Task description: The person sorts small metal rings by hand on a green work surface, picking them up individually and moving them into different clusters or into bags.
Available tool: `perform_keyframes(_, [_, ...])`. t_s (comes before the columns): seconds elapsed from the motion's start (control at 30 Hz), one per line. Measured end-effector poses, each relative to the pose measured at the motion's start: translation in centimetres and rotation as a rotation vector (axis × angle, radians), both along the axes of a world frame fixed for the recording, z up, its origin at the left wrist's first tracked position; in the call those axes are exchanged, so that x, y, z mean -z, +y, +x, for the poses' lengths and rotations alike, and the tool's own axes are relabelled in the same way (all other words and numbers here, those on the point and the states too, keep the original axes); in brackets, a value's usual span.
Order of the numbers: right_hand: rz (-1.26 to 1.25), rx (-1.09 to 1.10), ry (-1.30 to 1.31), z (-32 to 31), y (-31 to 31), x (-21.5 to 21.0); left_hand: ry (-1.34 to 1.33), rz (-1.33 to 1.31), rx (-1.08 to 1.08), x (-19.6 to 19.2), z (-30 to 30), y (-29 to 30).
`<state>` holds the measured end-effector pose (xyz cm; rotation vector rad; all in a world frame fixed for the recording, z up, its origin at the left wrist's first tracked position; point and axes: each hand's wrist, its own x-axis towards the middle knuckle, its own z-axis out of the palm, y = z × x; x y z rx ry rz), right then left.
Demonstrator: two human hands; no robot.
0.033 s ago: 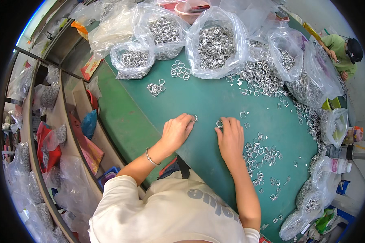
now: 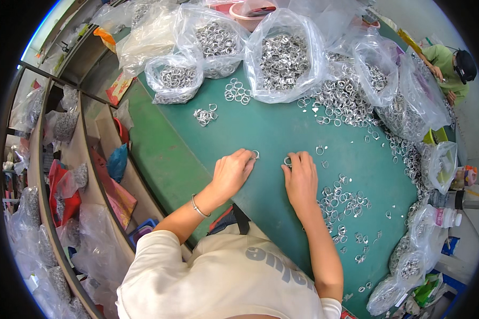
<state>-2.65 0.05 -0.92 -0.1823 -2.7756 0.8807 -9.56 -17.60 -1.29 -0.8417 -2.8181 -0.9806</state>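
Note:
My left hand point(image 2: 231, 173), above the green table point(image 2: 234, 130), pinches a silver metal ring point(image 2: 256, 154) at its fingertips. A little to the right, my right hand point(image 2: 302, 183) is closed with thumb and fingers on another silver ring point(image 2: 287, 161), partly hidden by the fingers. The two hands are apart. Just right of my right hand a couple of loose rings point(image 2: 320, 150) lie on the table. A scattered pile of rings point(image 2: 338, 201) spreads beside my right forearm. Beyond my left hand sit a small heap of rings point(image 2: 203, 117) and another cluster point(image 2: 237, 91).
Open clear plastic bags full of rings, such as a large bag point(image 2: 255, 87) and a smaller bag point(image 2: 150, 69), line the far edge. A big ring heap point(image 2: 346, 103) lies far right. Shelves point(image 2: 85, 154) with bags stand at left. A person in green point(image 2: 440, 61) is at far right.
My right hand has shifted very slightly to the left, with its ring. My left hand stays where it was.

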Motion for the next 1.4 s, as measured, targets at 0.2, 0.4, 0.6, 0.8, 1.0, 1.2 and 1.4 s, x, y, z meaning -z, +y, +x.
perform_keyframes(0.2, [-0.310,-0.071,0.169,-1.2,-2.5,1.0,0.016,0.036,-0.076,-0.1,-0.1,-1.2])
perform_keyframes(0.4, [-0.500,0.111,0.092,-0.4,-0.6,-0.9,-0.010,0.044,-0.082,0.4,0.3,-1.8])
perform_keyframes(0.6, [-0.103,-0.025,0.087,-0.4,-0.9,0.4,-0.023,0.099,-0.013,0.2,0.1,-0.4])
perform_keyframes(0.8, [0.055,-0.177,0.046,0.6,-1.9,-0.5,-0.063,0.113,-0.034,-0.2,-0.1,-0.6])
perform_keyframes(1.0, [-0.077,-0.225,0.079,0.3,-4.1,0.3,-0.067,0.063,-0.027,-0.4,0.5,-2.1])
perform_keyframes(1.2, [0.080,0.025,0.131,0.3,-0.9,-0.1,-0.028,0.072,-0.033,-0.1,0.4,-2.0])
perform_keyframes(1.4, [0.223,0.098,0.112,-0.1,0.2,0.0,-0.022,0.109,-0.005,0.2,-0.7,0.1])
